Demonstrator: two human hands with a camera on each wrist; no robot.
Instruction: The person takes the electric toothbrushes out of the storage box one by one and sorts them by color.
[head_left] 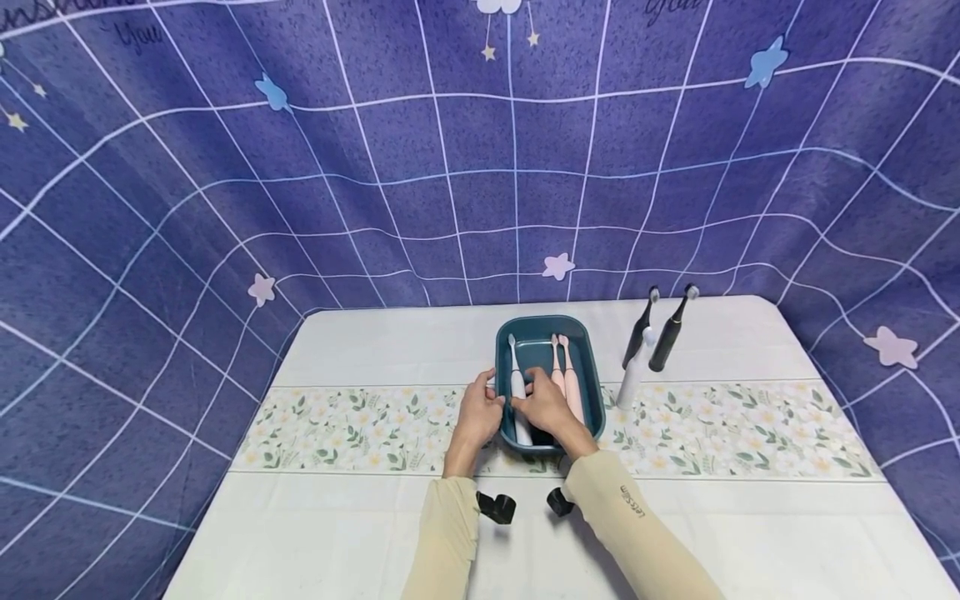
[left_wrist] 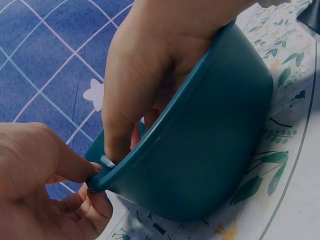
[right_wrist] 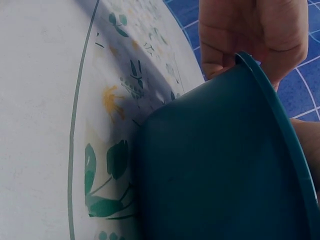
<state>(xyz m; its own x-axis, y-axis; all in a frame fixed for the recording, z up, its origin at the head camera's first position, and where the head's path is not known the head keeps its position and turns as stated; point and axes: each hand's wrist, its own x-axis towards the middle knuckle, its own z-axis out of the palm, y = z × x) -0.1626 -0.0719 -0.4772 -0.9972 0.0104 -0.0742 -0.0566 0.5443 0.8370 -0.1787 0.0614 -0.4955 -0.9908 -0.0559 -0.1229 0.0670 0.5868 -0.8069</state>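
A dark teal basin (head_left: 596, 400) stands on the table below my hands. My left hand (head_left: 480, 408) pinches its left rim between thumb and fingers, which the left wrist view shows close up. Inside the basin, a white electric toothbrush (head_left: 517, 382) lies along the left side, head pointing away. My right hand (head_left: 546, 403) reaches over the near rim and holds that toothbrush's handle with thumb and fingers. Two pink electric toothbrushes (head_left: 572, 390) lie side by side at the basin's right, partly behind the right hand. In the right wrist view the basin's wall (right_wrist: 215, 160) hides the toothbrushes.
To the right of the basin, a white electric toothbrush (head_left: 632, 379) and two black ones (head_left: 666, 342) stand upright. A white tablecloth (head_left: 337, 533) with a floral band covers the table. Behind hangs a purple-blue gridded curtain (head_left: 480, 200).
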